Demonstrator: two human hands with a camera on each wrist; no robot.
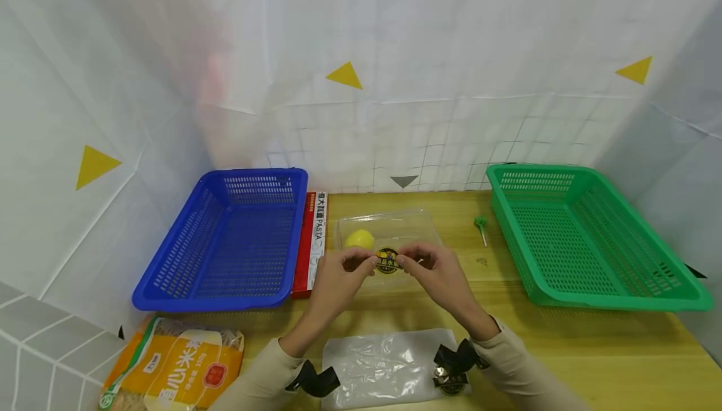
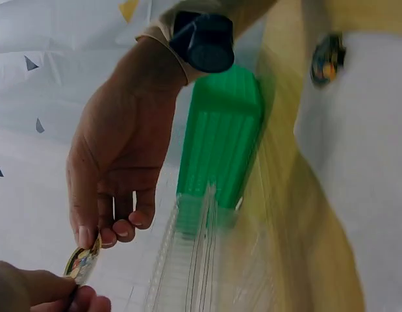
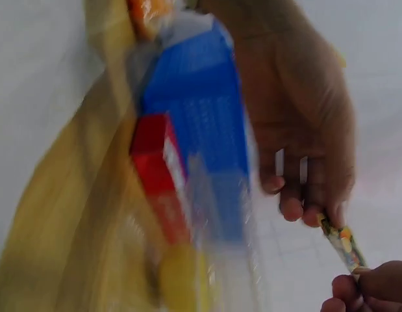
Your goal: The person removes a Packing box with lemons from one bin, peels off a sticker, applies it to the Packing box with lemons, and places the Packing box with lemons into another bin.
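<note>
A round black sticker with a gold rim and a fruit picture [image 1: 387, 260] is stretched between my two hands. My left hand [image 1: 341, 276] pinches its left edge between thumb and forefinger, and my right hand [image 1: 440, 273] pinches the right edge the same way. In the left wrist view the sticker [image 2: 82, 261] appears nearly edge-on between both sets of fingertips. Beneath the hands lies a clear plastic box [image 1: 402, 223] with a round yellow fruit [image 1: 360, 239] at its left side. The hands hide the box's near part.
A blue basket [image 1: 254, 235] and red pasta box [image 1: 304, 248] stand left; a green basket [image 1: 598, 248] stands right. A green lollipop [image 1: 480, 224] lies by it. In front are a white plastic bag [image 1: 383, 367], another round sticker [image 1: 451, 384] and an orange noodle bag [image 1: 192, 367].
</note>
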